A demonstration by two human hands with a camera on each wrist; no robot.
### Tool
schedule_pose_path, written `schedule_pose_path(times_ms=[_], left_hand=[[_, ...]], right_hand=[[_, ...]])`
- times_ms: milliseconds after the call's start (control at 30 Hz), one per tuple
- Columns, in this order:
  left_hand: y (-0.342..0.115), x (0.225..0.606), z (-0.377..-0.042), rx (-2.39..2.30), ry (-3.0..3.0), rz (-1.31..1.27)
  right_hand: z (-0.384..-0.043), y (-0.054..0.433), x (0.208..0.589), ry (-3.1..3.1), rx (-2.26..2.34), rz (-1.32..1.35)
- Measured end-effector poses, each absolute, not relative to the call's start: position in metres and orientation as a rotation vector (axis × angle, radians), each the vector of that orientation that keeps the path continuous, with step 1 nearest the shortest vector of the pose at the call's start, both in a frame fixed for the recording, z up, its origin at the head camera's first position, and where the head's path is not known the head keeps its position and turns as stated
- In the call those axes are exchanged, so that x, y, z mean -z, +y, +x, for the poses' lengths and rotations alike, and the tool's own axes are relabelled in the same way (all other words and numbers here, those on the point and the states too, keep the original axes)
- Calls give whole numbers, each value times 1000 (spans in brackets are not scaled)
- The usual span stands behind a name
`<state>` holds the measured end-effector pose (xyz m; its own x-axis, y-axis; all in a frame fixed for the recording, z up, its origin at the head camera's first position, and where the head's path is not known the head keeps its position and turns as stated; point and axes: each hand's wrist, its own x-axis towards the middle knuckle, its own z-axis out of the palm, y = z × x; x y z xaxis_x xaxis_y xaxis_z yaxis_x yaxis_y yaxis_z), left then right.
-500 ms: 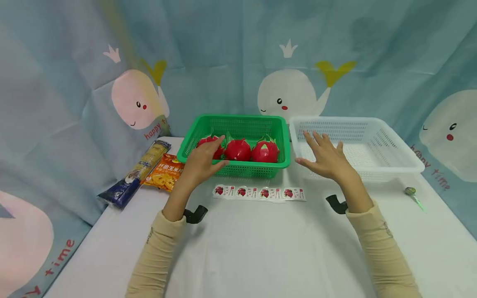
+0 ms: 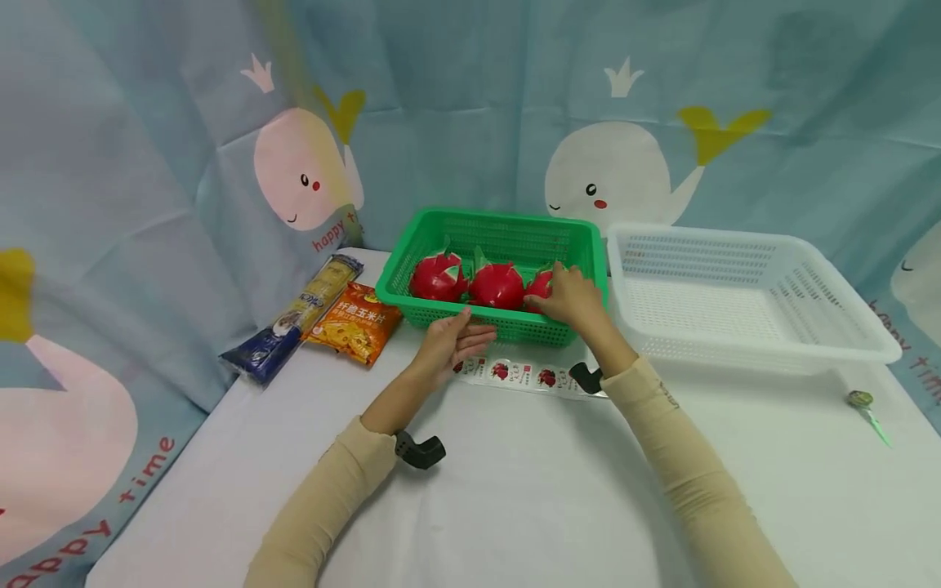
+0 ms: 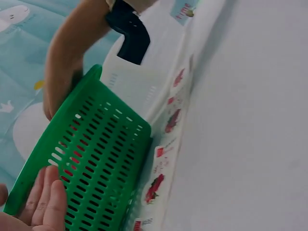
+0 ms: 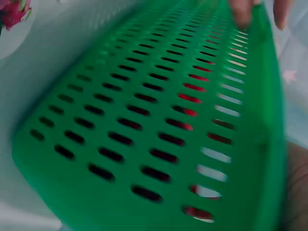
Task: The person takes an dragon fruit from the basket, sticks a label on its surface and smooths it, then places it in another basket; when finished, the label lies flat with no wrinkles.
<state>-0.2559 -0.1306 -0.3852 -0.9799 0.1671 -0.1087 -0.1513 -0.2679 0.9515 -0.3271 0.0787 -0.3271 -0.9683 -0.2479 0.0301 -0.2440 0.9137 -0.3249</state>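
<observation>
Three red dragon fruits sit in a green basket [image 2: 507, 325]: a left dragon fruit [image 2: 439, 279], a middle dragon fruit [image 2: 497, 287] and a right dragon fruit [image 2: 540, 286]. My right hand [image 2: 577, 300] reaches over the front rim and grips the right one, thumb and fingers curled about it and partly hiding it. Fingers straight, my left hand [image 2: 454, 343] is at the basket's front wall and holds nothing. In the left wrist view the left fingers [image 3: 55, 204] overlap the basket's slotted wall [image 3: 96, 159]. Below the basket lies a strip of dragon fruit stickers [image 2: 524, 376], its left end covered by the left hand.
A white basket [image 2: 750, 347] stands right of the green one. On the left lie a long blue-and-gold packet [image 2: 294, 318] and an orange snack bag [image 2: 358, 322]. A lollipop [image 2: 862, 400] lies at the far right. A whale-print curtain [image 2: 470, 122] hangs behind the table.
My right hand has moved left from the white basket into the green one, onto the right fruit. My left hand has come down to the green basket's front. The head view has shifted.
</observation>
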Motion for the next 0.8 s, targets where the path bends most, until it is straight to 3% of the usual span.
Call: schedule_pose_path(times_ms=[300, 533, 800], left_hand=[[-133, 385, -260, -2511, 1643, 34], [-133, 389, -257, -2528, 1641, 49], [-135, 387, -263, -2510, 1636, 44]], right_hand=[[-353, 72, 343, 3001, 499, -447], [-352, 76, 347, 3067, 569, -500], [-332, 90, 306, 3182, 820, -655]])
